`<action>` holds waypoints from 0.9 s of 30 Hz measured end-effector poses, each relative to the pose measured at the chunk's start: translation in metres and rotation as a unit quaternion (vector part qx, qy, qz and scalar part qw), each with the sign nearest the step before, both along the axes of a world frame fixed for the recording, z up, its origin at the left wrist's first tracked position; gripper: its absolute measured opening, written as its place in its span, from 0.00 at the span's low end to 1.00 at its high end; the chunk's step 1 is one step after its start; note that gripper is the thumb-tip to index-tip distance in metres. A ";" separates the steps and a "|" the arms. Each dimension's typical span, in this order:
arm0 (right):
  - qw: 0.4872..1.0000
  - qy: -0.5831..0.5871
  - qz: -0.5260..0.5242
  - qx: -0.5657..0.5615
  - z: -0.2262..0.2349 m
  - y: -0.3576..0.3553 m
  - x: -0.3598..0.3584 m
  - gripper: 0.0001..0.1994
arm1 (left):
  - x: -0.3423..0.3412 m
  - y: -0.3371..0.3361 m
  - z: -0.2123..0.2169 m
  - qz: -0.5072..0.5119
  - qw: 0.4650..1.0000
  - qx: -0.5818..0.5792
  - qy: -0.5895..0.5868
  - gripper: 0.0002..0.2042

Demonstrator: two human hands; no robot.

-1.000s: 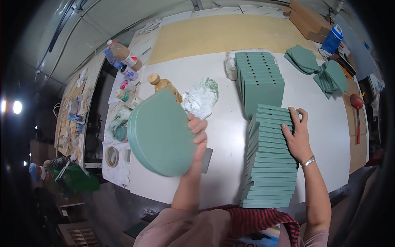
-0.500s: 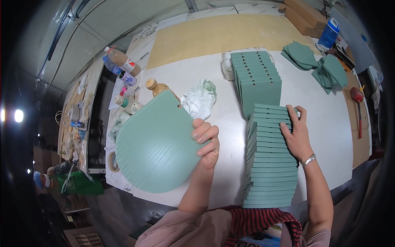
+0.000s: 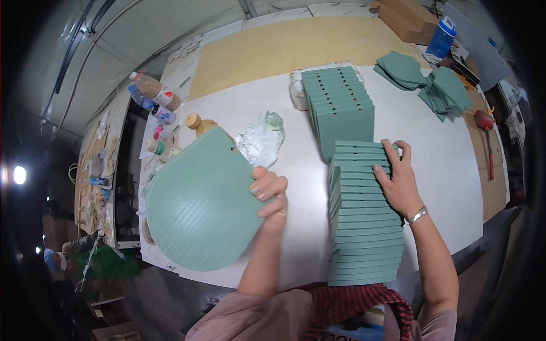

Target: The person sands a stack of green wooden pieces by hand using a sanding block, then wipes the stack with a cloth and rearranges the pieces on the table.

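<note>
While right hand (image 3: pixel 402 184) stays splayed on a stack (image 3: pixel 367 230), left hand (image 3: pixel 271 196) grips the freshly turned panel (image 3: pixel 199 207).

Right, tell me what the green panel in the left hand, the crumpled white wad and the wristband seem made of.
Green panel: probably painted wood or fibreboard, satin finish; grain-like ridges catch the light.
White wad: cloth or paper, can't tell which; matte, softly creased, with greenish smears.
Wristband: likely polished metal; silvery, with bright glints.
</note>
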State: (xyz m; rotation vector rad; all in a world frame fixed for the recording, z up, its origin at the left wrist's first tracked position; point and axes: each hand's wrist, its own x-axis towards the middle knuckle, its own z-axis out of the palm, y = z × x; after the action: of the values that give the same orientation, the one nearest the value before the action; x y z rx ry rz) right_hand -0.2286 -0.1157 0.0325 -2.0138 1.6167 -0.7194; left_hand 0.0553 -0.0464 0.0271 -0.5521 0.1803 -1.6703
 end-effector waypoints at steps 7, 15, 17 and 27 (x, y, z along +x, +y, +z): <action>1.000 0.003 0.004 -0.001 0.001 0.001 0.000 0.30 | 0.034 -0.025 0.036 0.295 0.773 0.245 -0.505 0.16; 1.000 0.014 0.003 0.002 0.003 0.000 0.003 0.30 | 0.017 -0.091 0.074 0.425 0.468 0.038 -0.774 0.15; 1.000 0.014 0.004 0.007 0.005 0.001 0.006 0.30 | 0.005 -0.109 0.074 0.416 0.427 0.020 -0.802 0.14; 1.000 0.027 0.009 0.012 0.008 0.002 0.009 0.30 | -0.032 -0.163 0.036 0.381 0.174 -0.181 -0.890 0.17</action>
State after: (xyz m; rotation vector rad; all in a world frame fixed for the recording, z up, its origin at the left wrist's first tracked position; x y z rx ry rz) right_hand -0.2196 -0.1141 0.0406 -2.0456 1.6264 -0.6417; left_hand 0.0237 -0.2092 0.0630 1.1639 -1.9460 -0.2885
